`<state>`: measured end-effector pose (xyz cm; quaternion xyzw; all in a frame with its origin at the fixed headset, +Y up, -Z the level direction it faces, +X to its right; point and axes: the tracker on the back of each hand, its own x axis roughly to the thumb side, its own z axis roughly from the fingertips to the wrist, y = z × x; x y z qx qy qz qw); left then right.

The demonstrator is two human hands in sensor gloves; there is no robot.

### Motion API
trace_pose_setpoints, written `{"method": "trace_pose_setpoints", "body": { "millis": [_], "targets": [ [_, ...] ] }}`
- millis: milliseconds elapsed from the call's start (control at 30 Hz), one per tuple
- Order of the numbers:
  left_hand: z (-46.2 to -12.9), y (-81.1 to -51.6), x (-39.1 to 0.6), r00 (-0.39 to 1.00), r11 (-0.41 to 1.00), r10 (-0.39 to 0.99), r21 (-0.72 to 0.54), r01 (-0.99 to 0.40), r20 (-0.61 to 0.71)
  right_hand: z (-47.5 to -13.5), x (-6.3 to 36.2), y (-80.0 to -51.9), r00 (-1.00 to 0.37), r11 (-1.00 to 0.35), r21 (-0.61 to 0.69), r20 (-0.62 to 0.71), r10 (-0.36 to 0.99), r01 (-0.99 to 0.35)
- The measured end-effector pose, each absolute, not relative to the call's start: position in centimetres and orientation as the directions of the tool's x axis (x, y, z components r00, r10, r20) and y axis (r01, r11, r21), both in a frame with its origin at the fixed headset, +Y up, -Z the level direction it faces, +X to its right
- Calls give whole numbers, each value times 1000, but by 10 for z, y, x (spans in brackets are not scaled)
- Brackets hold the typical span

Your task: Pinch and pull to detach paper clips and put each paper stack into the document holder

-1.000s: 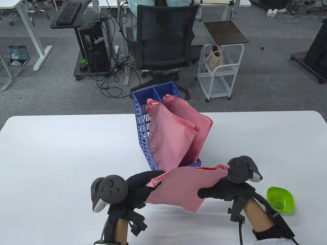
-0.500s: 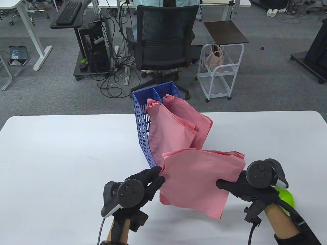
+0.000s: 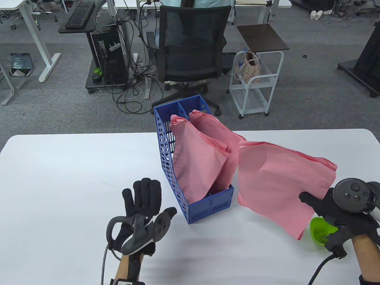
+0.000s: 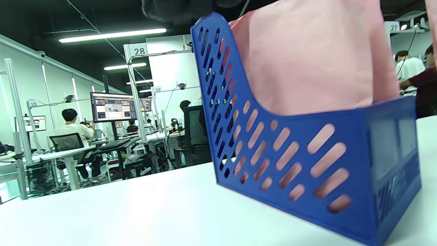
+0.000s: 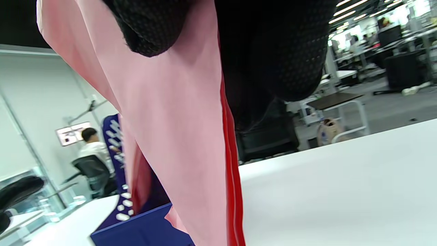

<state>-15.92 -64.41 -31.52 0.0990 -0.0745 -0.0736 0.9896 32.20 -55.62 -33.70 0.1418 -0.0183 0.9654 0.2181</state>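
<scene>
A blue slotted document holder (image 3: pixel 166 154) (image 4: pixel 307 160) stands mid-table with pink paper stacks (image 3: pixel 202 154) leaning in it. My right hand (image 3: pixel 319 203) pinches the lower right edge of another pink paper stack (image 3: pixel 276 181) (image 5: pixel 177 112), which hangs in the air to the right of the holder, clear of it. My left hand (image 3: pixel 144 196) lies flat with straight fingers, holding nothing, just left of the holder's front corner. In the right wrist view, gloved fingertips (image 5: pixel 153 27) press the sheets from above.
A green bowl (image 3: pixel 320 231) with small clips sits under my right hand near the table's right front. Beyond the far table edge stand an office chair (image 3: pixel 190 50) and a white cart (image 3: pixel 255 86).
My left hand let go of the pink stack and spread flat beside the holder. My right hand carried the stack up and to the right, past the holder's right side.
</scene>
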Motion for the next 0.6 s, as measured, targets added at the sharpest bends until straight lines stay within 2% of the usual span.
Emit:
{"method": "trace_pose_setpoints", "body": {
  "millis": [100,267,433,600],
  "targets": [
    [-319,-655,-168,976,974,-180,160,160,120,-347,328,-553,-892,-909,-20,203,404,-416],
    [-322,-673,-182,983,986,-139,107,126,118,-370,315,-558,-908,-904,-102,111,404,-415],
    [-321,-680,-188,984,986,-138,105,126,109,-384,283,-562,-888,-877,-144,127,443,-458],
    [-321,-683,-192,989,991,-105,97,94,105,-390,241,-554,-858,-843,-182,208,470,-506]
  ]
}}
